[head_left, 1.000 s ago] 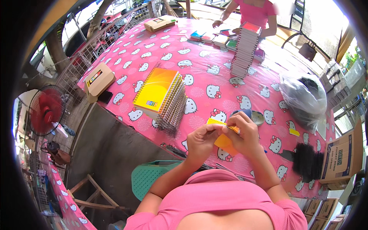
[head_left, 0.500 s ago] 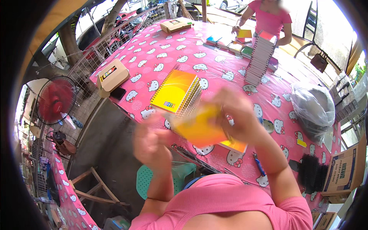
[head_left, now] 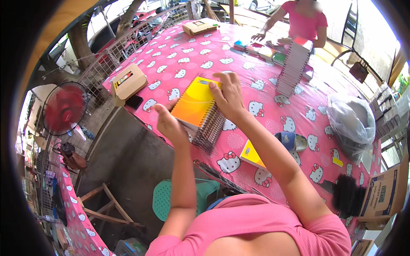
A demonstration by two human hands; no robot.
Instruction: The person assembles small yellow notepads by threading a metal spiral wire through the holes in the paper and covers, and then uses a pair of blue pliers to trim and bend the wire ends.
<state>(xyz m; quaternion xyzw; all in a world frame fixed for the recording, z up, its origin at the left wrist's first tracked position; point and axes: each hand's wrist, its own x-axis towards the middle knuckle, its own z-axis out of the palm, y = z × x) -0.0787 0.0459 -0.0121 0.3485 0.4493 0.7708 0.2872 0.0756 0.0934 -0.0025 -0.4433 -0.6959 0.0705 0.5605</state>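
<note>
A stack of spiral notebooks [head_left: 194, 102] with a yellow and orange cover on top lies on the table in front of me. Black coils show along its right side. My right hand [head_left: 229, 97] rests at its upper right corner, thumb on the cover and fingers stretched past the edge. At the stack's lower left side is my left hand [head_left: 171, 126], thumb raised and apart, other fingers partly hidden against the stack. Another yellow notebook [head_left: 252, 155] lies nearer me, partly under my right forearm.
A tall notebook pile [head_left: 294, 66] stands far right before a person in pink [head_left: 305, 21]. Cardboard boxes [head_left: 129, 84] sit on the left and back of the pink tablecloth [head_left: 256, 106]. Right are a plastic bag [head_left: 351, 123], black coils [head_left: 348, 194] and a carton [head_left: 382, 190]. A green stool [head_left: 171, 198] stands below.
The notebook that was in my right hand now lies on top of the stack. Both hands have moved away from me to the stack's sides. The other person's hand has lowered to the table.
</note>
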